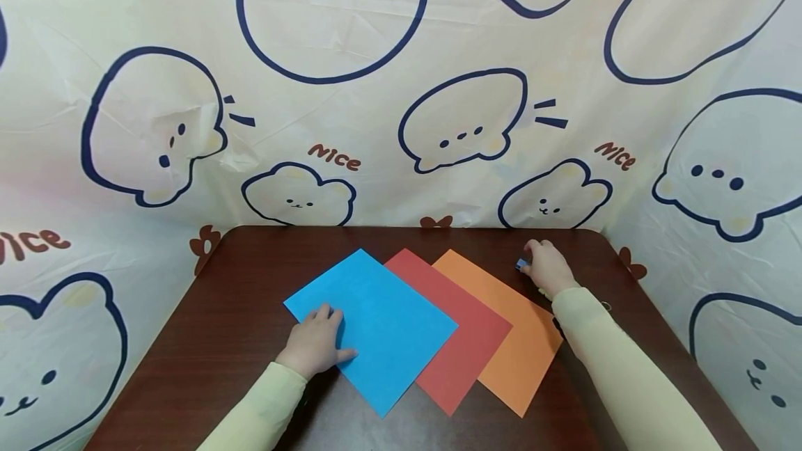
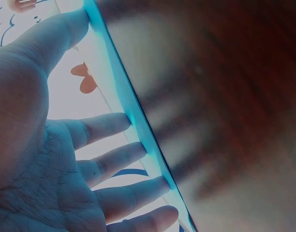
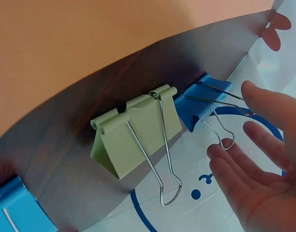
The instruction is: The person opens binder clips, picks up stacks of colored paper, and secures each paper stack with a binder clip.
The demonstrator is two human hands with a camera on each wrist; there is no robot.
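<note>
My left hand (image 1: 313, 341) rests at the left edge of a blue sheet of paper (image 1: 388, 319), fingers spread and fairly straight, fingertips touching it in the left wrist view. Beneath the blue sheet, a red sheet (image 1: 466, 322) and an orange sheet (image 1: 526, 329) fan out to the right. Beyond the orange sheet, my right hand (image 1: 551, 268) has thumb and fingers at the wire handles of a small blue binder clip (image 3: 198, 104), pinching it. Next to that clip stands a larger olive-green binder clip (image 3: 138, 133), its handles upright.
Another bright blue binder clip (image 3: 24, 208) sits in the lower left of the right wrist view. The dark brown table (image 1: 207, 339) reaches back to a pale curtain (image 1: 376, 117) printed with cartoon bears, which also lines both sides.
</note>
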